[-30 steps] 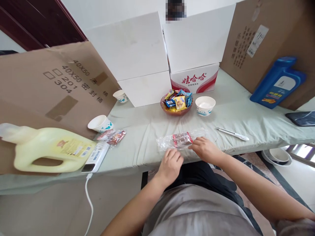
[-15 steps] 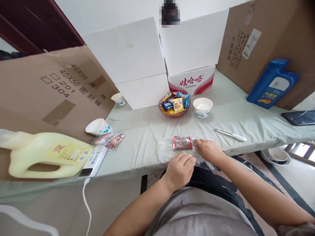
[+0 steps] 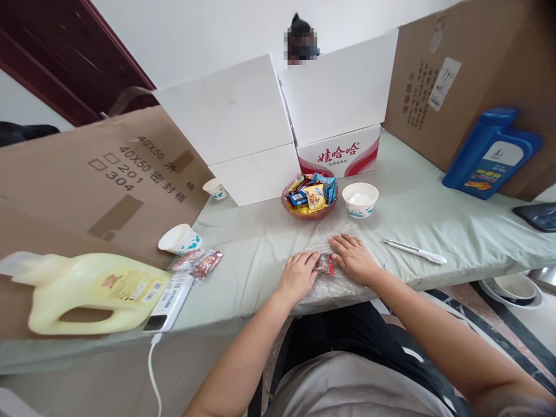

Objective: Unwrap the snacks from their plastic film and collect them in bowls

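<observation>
A small red-edged snack packet [image 3: 324, 264] lies on a sheet of clear plastic film [image 3: 324, 288] at the table's front. My left hand [image 3: 299, 274] rests flat over the packet's left part, its fingers stretched out and hiding that end. On the other side, my right hand [image 3: 354, 258] presses flat on the film, fingers apart, beside the packet's right end. Neither hand is wrapped round anything. Behind them stand a bowl [image 3: 309, 213] of wrapped snacks and a white paper bowl [image 3: 360, 200].
A craft knife [image 3: 414, 251] lies to the right. Farther right are a blue jug [image 3: 490, 153] and a phone [image 3: 538, 216]. At left stand a yellow jug [image 3: 99, 292], a white power strip [image 3: 169, 301], snack packets [image 3: 207, 264] and a tipped paper cup [image 3: 180, 238]. Boxes [image 3: 234, 113] wall the back.
My left hand has moved from the table edge onto the packet, its curled fingers flattening out. My right hand has spread flat over the film. The view has tilted slightly.
</observation>
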Demonstrator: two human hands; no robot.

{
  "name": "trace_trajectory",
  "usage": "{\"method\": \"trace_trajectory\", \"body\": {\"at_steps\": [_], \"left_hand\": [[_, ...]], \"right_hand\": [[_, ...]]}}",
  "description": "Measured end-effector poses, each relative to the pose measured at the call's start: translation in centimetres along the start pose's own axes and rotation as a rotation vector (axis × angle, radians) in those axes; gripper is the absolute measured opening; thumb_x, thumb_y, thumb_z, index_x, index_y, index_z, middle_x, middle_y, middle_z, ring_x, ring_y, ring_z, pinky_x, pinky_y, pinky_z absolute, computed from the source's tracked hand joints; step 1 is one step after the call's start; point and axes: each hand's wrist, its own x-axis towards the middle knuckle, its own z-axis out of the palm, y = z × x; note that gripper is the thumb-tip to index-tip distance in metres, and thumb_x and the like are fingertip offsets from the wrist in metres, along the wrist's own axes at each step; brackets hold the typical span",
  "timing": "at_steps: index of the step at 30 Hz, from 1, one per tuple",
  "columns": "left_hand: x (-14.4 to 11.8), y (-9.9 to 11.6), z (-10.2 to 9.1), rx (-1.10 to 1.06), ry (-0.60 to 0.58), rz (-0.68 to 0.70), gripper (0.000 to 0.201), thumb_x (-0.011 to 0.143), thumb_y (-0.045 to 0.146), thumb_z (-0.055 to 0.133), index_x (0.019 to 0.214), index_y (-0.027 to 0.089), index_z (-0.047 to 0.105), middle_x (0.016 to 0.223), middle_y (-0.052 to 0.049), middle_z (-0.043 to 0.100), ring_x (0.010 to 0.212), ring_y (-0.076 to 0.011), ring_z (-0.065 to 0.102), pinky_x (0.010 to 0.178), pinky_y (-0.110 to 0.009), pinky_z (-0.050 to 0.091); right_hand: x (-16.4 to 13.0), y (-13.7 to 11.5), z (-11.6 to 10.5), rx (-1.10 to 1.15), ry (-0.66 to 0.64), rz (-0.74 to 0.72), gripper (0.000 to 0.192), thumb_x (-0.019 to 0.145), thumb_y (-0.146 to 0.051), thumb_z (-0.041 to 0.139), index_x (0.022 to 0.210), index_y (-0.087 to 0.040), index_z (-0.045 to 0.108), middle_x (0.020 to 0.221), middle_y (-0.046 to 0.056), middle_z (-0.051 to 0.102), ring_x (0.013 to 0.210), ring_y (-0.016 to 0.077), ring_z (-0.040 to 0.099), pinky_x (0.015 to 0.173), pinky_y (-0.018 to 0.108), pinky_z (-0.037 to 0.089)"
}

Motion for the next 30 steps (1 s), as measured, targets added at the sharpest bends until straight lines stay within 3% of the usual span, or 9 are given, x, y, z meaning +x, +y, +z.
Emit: {"method": "trace_trajectory", "body": {"at_steps": [3, 6, 8, 10, 14, 17, 20, 27, 30], "left_hand": [[0.1, -2.8, -1.0, -0.285, 0.051, -0.165, 0.029, 0.091, 0.026, 0.052, 0.118, 0.025, 0.062, 0.109, -0.007, 0.071, 0.101, -0.0221, 0.067, 0.089, -0.039, 0.053], [1.7, -6.5, -2.9, -0.523, 0.26, -0.49, 0.03, 0.092, 0.042, 0.048, 0.107, 0.02, 0.063, 0.092, -0.006, 0.073, 0.078, -0.0198, 0.069, 0.069, -0.032, 0.056], [4.2, -9.1, -4.7, -0.503, 0.358, -0.695, 0.032, 0.092, 0.045, 0.046, 0.104, 0.018, 0.059, 0.083, -0.004, 0.07, 0.063, -0.0171, 0.066, 0.057, -0.028, 0.052], [7.7, -11.2, -6.6, -0.383, 0.305, -0.805, 0.029, 0.095, 0.04, 0.04, 0.104, 0.017, 0.056, 0.081, -0.003, 0.068, 0.058, -0.0147, 0.063, 0.053, -0.026, 0.05], [15.6, -13.8, -8.5, -0.266, 0.231, -0.799, 0.024, 0.093, 0.035, 0.044, 0.101, 0.017, 0.058, 0.09, -0.007, 0.069, 0.064, -0.0163, 0.065, 0.059, -0.027, 0.05], [20.1, -14.5, -7.5, -0.181, 0.137, -0.809, 0.023, 0.089, 0.034, 0.054, 0.102, 0.016, 0.06, 0.101, -0.011, 0.07, 0.082, -0.0216, 0.068, 0.07, -0.03, 0.051], [22.2, -14.5, -6.0, -0.106, 0.05, -0.82, 0.031, 0.086, 0.037, 0.06, 0.109, 0.016, 0.06, 0.11, -0.014, 0.069, 0.1, -0.0272, 0.066, 0.081, -0.034, 0.05], [19.9, -12.3, -6.6, 0.037, 0.044, -0.737, 0.048, 0.089, 0.037, 0.054, 0.131, 0.016, 0.052, 0.139, -0.019, 0.049, 0.131, -0.0344, 0.045, 0.106, -0.045, 0.036], [16.2, -8.6, -6.9, 0.087, 0.185, -0.498, 0.042, 0.092, 0.031, 0.047, 0.129, 0.013, 0.053, 0.135, -0.018, 0.049, 0.13, -0.0305, 0.044, 0.109, -0.043, 0.034]], "right_hand": [[-0.2, 0.1, 0.1, -0.003, 0.002, -0.019, 0.049, 0.1, -0.04, 0.037, 0.139, -0.015, 0.051, 0.144, 0.012, 0.05, 0.134, 0.0316, 0.041, 0.109, 0.048, 0.032], [-0.2, 0.0, 0.3, -0.012, 0.011, -0.026, 0.048, 0.099, -0.043, 0.04, 0.135, -0.015, 0.055, 0.144, 0.013, 0.05, 0.134, 0.0325, 0.041, 0.108, 0.049, 0.033], [-0.2, 0.0, 0.3, -0.016, 0.014, -0.028, 0.048, 0.098, -0.043, 0.042, 0.133, -0.015, 0.056, 0.144, 0.013, 0.05, 0.134, 0.0327, 0.041, 0.108, 0.05, 0.033], [-0.1, -0.1, 0.2, -0.013, 0.02, -0.027, 0.047, 0.097, -0.043, 0.043, 0.132, -0.015, 0.057, 0.143, 0.013, 0.051, 0.134, 0.0323, 0.042, 0.108, 0.049, 0.034], [-0.1, -0.2, 0.2, 0.007, 0.027, -0.016, 0.044, 0.097, -0.042, 0.046, 0.131, -0.017, 0.058, 0.143, 0.012, 0.051, 0.132, 0.0312, 0.043, 0.106, 0.048, 0.035], [0.0, -0.2, 0.2, 0.016, 0.009, 0.004, 0.044, 0.096, -0.041, 0.047, 0.131, -0.017, 0.059, 0.143, 0.011, 0.051, 0.133, 0.0307, 0.043, 0.107, 0.048, 0.034], [0.1, -0.2, 0.1, 0.025, 0.0, 0.018, 0.043, 0.097, -0.041, 0.046, 0.131, -0.018, 0.059, 0.144, 0.01, 0.05, 0.133, 0.0298, 0.042, 0.108, 0.047, 0.033], [0.0, -0.1, 0.2, 0.018, -0.024, 0.027, 0.045, 0.097, -0.042, 0.044, 0.134, -0.019, 0.057, 0.146, 0.01, 0.049, 0.135, 0.029, 0.041, 0.109, 0.046, 0.03], [0.0, -0.2, 0.5, -0.015, -0.036, 0.042, 0.053, 0.095, -0.05, 0.044, 0.14, -0.021, 0.051, 0.15, 0.009, 0.042, 0.14, 0.0323, 0.031, 0.113, 0.051, 0.023]]}}
